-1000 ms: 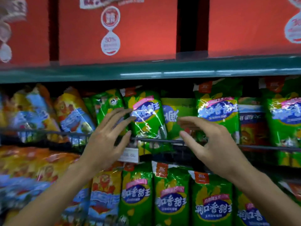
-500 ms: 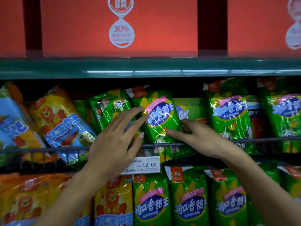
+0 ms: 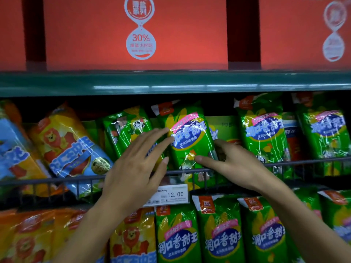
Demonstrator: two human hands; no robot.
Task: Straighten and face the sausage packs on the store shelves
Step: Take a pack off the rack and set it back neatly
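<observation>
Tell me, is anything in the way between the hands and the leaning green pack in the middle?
Nothing visible. The left hand lies open beside the green pack, fingertips at its edge. The right hand grips its other side, above the wire rail.

Green sausage pack (image 3: 190,137), blue oval label; orange lion pack (image 3: 64,147).

Red boxes (image 3: 133,33) sit above a white price tag (image 3: 171,195) reading 12.00.
</observation>
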